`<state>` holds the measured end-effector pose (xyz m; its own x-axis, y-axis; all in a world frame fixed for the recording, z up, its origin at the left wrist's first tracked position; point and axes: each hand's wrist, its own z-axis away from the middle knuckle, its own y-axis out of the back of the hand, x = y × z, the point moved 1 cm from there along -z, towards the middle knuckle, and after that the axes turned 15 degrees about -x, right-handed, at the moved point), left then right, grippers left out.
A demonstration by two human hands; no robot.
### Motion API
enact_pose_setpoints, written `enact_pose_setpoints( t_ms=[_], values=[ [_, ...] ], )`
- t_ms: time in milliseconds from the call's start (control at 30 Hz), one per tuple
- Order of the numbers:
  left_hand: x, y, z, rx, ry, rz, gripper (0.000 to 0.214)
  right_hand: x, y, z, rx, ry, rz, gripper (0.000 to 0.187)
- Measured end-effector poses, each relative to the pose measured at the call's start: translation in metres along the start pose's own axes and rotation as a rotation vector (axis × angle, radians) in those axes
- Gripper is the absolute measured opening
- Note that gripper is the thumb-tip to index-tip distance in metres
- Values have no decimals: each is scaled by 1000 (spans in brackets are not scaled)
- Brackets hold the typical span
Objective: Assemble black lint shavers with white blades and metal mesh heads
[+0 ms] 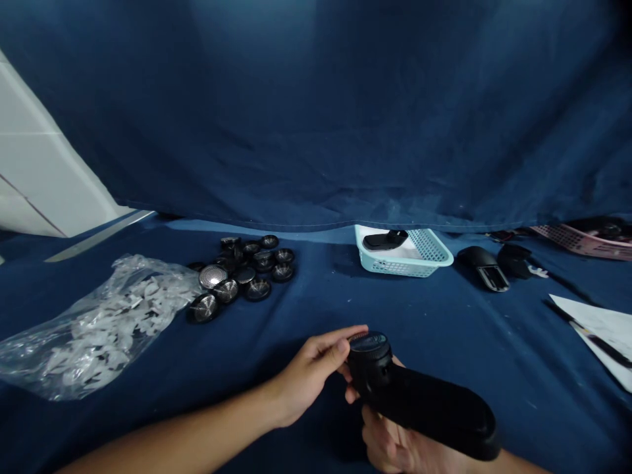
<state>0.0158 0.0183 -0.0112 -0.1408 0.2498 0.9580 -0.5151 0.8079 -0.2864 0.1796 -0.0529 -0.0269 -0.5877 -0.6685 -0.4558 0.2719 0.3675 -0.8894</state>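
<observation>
A black fabric shaver [434, 405] with a long handle and a round head lies tilted in my two hands at the front of the table. My left hand [313, 368] grips the left side of the round head [369, 343], thumb near its rim. From underneath, my right hand [395, 441] is wrapped round the body, its fingers partly hidden behind the shaver. Further left is a pile of black round caps [257, 289], several with mesh faces; one silver mesh disc [213, 276] stands out among them.
A clear plastic bag [113, 329] of small white pieces lies at the left. A light blue basket [405, 266] holds a black part [385, 240]. To its right are black housings [484, 266], a pink basket [587, 243], and white paper [600, 322] with a pen. A blue curtain [316, 118] hangs behind.
</observation>
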Motion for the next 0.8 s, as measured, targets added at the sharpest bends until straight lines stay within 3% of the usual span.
enact_pose_setpoints(
  t_ms=[200,400,633,800],
  values=[
    [9,-7,10,12,-27,-255,56,-4,10,-10,102,-5,-16,70],
    [8,-12,16,-98,-171,-608,87,-6,7,-7,281,3,-110,48],
    [5,-14,17,-121,-328,-811,85,-7,6,1,426,78,-66,31],
    [6,-15,17,-77,-467,-926,87,-7,-7,-3,340,-3,-86,48]
  ],
)
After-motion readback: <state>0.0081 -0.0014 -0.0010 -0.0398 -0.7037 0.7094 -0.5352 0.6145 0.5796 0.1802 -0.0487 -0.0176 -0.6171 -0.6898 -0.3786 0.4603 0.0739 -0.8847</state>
